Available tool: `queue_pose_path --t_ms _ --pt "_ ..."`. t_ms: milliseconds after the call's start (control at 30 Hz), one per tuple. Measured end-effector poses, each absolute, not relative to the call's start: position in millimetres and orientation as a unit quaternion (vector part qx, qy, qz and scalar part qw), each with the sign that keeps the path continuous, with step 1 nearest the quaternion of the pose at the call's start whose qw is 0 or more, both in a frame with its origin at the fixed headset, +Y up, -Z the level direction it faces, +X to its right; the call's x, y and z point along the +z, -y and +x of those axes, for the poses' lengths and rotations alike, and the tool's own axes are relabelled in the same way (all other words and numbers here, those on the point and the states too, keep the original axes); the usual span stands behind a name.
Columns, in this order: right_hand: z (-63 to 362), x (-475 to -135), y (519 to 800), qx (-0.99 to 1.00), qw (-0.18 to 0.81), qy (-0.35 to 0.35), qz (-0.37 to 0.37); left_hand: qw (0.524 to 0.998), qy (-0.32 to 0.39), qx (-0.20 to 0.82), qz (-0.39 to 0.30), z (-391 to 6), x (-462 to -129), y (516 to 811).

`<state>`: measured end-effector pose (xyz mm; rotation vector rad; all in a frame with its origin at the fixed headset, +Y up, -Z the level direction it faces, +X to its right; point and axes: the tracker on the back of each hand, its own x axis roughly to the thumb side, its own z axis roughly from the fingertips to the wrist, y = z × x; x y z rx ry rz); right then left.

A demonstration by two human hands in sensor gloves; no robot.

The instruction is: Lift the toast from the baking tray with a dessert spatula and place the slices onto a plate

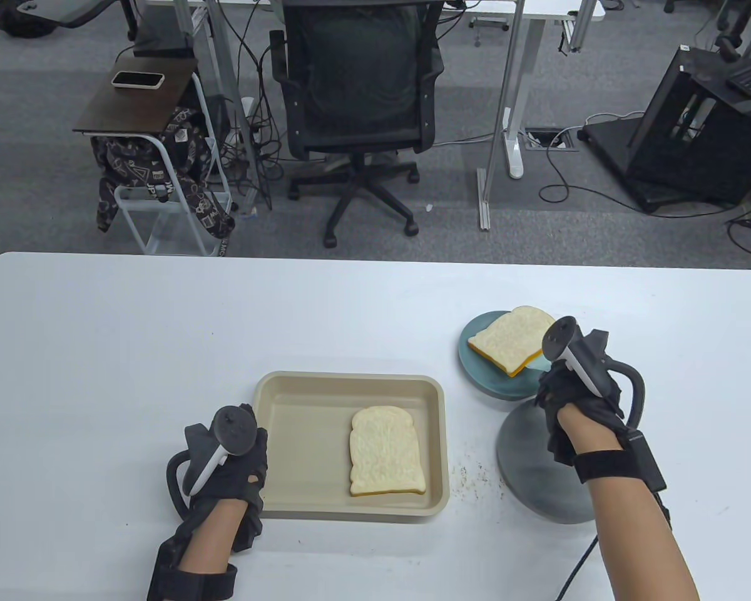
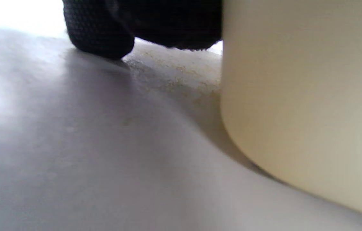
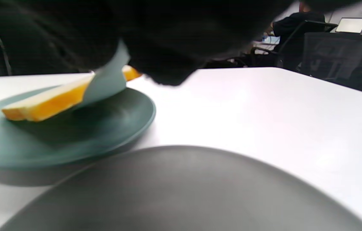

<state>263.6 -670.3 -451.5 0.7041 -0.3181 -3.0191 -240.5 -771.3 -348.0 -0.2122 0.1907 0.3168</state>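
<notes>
A beige baking tray (image 1: 300, 400) lies in the middle of the table with one toast slice (image 1: 387, 452) in its right half. My left hand (image 1: 247, 454) grips the tray's left rim; in the left wrist view a gloved fingertip (image 2: 99, 38) touches the table beside the tray wall (image 2: 302, 106). A second toast slice (image 1: 513, 341) lies tilted on the teal plate (image 1: 475, 369). My right hand (image 1: 554, 391) holds the dessert spatula, whose pale blade (image 3: 107, 83) is under that slice (image 3: 46, 104) over the plate (image 3: 71, 134). The handle is hidden by the glove.
A grey round plate (image 1: 532, 466) lies under my right wrist, just in front of the teal plate, and fills the foreground of the right wrist view (image 3: 181, 189). Crumbs (image 1: 469, 479) are scattered between tray and grey plate. An office chair (image 1: 357, 94) stands beyond the table.
</notes>
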Motion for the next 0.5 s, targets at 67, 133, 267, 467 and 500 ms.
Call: queue_pose_path --t_ms 67,133,267,467,500 --pt "260 -459 661 -0.963 0.027 0.129 0.236 0.977 -0.095 0.157 -0.105 -241 -348 771" --pt "259 -465 652 -0.957 0.035 0.155 0.244 0.977 -0.095 0.157 -0.105 -241 -348 771" --pt "257 -471 639 -0.949 0.044 0.179 0.258 0.977 -0.095 0.158 -0.107 -241 -348 771" --pt "257 -469 632 -0.939 0.075 0.202 0.267 0.977 -0.095 0.159 -0.107 -241 -348 771" --pt "257 -467 632 -0.939 0.080 0.203 0.266 0.977 -0.095 0.159 -0.107 -241 -348 771"
